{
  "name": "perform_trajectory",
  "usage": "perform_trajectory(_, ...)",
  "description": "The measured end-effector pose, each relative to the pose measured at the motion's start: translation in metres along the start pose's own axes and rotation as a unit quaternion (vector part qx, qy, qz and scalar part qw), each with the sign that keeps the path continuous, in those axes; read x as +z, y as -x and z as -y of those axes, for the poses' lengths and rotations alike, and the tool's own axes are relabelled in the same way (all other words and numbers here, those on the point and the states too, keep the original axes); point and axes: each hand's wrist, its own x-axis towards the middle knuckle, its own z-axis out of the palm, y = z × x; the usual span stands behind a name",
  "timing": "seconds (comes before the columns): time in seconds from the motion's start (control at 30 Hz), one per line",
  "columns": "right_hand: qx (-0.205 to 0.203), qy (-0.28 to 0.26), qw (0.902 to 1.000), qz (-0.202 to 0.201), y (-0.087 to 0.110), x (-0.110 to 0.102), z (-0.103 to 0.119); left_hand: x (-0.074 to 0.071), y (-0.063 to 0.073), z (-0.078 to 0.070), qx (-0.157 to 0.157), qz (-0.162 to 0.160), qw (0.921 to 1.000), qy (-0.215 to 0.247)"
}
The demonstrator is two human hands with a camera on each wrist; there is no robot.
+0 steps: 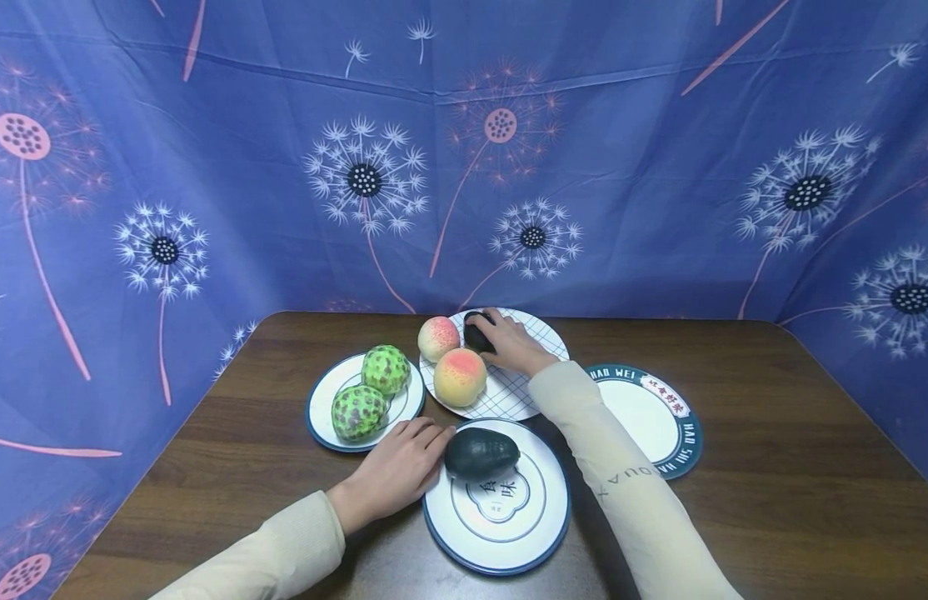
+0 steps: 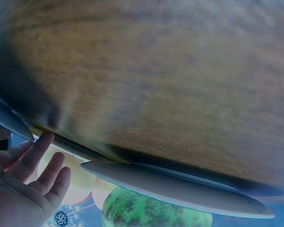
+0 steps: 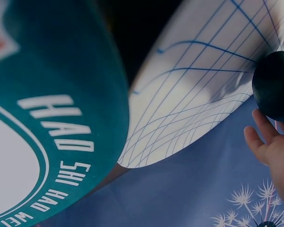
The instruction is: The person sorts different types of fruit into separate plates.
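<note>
At the back of the table my right hand holds a dark avocado, its fingers curled over it above a white plate with a blue grid. In the right wrist view that avocado shows as a dark round shape beside the fingertips. My left hand lies at the left rim of the front white plate, fingers loosely extended. Another dark avocado lies on that plate, right by these fingertips. Two peaches, one behind and one nearer, sit on the grid plate's left side.
Left of the grid plate, a blue-rimmed plate bears two green, dark-spotted round fruits. To the right, partly behind my right sleeve, lies a green-rimmed plate with lettering. A blue dandelion-print cloth hangs behind the table.
</note>
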Motion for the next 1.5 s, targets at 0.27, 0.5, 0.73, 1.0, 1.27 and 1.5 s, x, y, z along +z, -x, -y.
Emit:
perform_trajectory(0.27, 0.012, 0.006, 0.9998, 0.016, -0.001, 0.001, 0.0, -0.001, -0.001, 0.0, 0.0, 0.007, 1.0, 0.001)
perform_trajectory(0.5, 0.022, 0.008, 0.9995, 0.019, -0.002, 0.001, 0.001, -0.001, -0.001, 0.0, -0.002, 0.007, 1.0, 0.003)
perform_trajectory(0.73, 0.016, 0.015, 0.9997, 0.009, -0.003, 0.002, -0.001, -0.001, -0.001, 0.0, -0.003, 0.008, 1.0, 0.002)
perform_trajectory(1.0, 0.024, 0.021, 0.9994, 0.01, 0.001, -0.002, -0.001, -0.001, -0.001, 0.0, -0.004, 0.008, 1.0, 0.003)
perform_trajectory(1.27, 0.024, 0.01, 0.9996, 0.003, 0.009, -0.012, -0.004, 0.0, -0.001, 0.001, -0.006, 0.006, 1.0, 0.002)
perform_trajectory(1.5, 0.008, 0.02, 0.9997, -0.01, 0.017, -0.016, -0.009, 0.0, -0.001, 0.001, -0.005, 0.004, 1.0, 0.002)
